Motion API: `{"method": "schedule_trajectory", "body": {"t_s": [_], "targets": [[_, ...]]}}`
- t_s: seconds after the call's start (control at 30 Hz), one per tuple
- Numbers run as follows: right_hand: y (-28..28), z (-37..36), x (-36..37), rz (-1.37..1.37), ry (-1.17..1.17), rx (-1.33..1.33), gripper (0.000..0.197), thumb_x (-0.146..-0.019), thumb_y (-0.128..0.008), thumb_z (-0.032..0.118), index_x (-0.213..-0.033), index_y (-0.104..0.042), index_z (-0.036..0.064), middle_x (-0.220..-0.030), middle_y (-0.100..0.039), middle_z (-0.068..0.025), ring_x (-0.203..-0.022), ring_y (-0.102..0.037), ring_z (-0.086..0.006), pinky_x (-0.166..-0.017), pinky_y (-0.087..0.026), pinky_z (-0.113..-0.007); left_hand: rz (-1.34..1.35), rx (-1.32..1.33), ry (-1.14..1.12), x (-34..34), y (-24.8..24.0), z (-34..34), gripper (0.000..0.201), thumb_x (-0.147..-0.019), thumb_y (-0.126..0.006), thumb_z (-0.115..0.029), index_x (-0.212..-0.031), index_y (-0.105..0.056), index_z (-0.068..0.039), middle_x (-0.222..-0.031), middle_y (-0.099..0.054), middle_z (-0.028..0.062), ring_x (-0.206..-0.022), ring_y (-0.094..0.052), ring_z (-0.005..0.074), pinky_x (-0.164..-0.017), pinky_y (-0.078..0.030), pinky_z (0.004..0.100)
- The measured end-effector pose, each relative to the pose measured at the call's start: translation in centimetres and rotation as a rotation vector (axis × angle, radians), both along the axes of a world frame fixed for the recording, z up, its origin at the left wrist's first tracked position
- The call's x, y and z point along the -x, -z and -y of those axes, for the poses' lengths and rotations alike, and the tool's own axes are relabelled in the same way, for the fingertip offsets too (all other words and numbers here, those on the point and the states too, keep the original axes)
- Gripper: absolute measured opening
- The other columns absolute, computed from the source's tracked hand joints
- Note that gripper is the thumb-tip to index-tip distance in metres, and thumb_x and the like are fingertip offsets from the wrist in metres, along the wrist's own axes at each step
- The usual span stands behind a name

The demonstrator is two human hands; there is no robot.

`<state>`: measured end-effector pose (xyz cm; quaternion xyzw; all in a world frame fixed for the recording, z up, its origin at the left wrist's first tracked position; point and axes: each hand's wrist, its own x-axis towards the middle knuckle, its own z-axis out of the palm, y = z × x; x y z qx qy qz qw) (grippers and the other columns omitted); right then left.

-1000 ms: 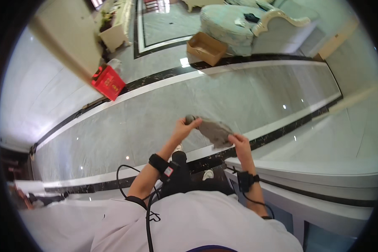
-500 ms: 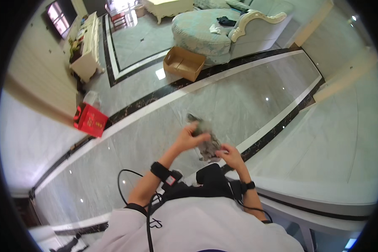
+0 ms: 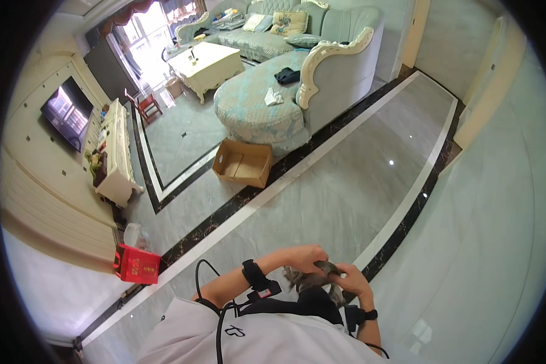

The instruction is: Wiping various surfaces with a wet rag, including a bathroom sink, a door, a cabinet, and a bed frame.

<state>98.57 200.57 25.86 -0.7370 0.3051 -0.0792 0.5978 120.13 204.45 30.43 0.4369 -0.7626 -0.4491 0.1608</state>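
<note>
A shiny grey floor is stretching out below and ahead of the left hand and the right hand. A pale blue-green sofa is standing well ahead of the left hand, and a long cream cabinet is standing far off to that hand's left. A cream coffee table is standing farthest ahead, beyond the sofa's near end. A television is hanging on the wall behind the cabinet. An open cardboard box is sitting nearer, ahead and left of the left hand, just beside the sofa. A red bag is resting well to the left of the left hand. A crumpled grey cloth is hanging from both hands, close before the body; the left hand is grasping its upper part, and the right hand is pinching it just beside.
</note>
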Motion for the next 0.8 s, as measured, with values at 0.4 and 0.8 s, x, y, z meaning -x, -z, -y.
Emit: {"method": "schedule_trajectory", "body": {"t_s": [0.4,0.8], "targets": [[-0.4,23.0,0.2,-0.088,0.507,0.437,0.025,-0.068,-0.041,-0.002,-0.086,-0.059,-0.0034,-0.056,-0.052,-0.0164,-0.051,-0.052,-0.0207,-0.050,-0.040,-0.031,0.063,0.301,-0.126,-5.8,3.7,24.6,0.009,-0.061,-0.057,0.002,-0.070,-0.059,-0.001,-0.087,-0.057,0.0138,-0.085,-0.055,0.0322,-0.070,-0.045,0.0387],[-12.6,50.6,-6.7,0.539,0.555,0.102,0.026,-0.073,-0.050,0.001,-0.098,-0.050,-0.0002,-0.082,-0.049,0.0035,-0.074,-0.045,-0.0050,-0.063,-0.037,-0.021,-0.266,0.647,-0.724,-10.2,-7.8,53.3,0.014,-0.063,-0.059,-0.002,-0.074,-0.051,-0.003,-0.074,-0.049,0.0136,-0.064,-0.054,0.0332,-0.054,-0.042,0.0391]]}}
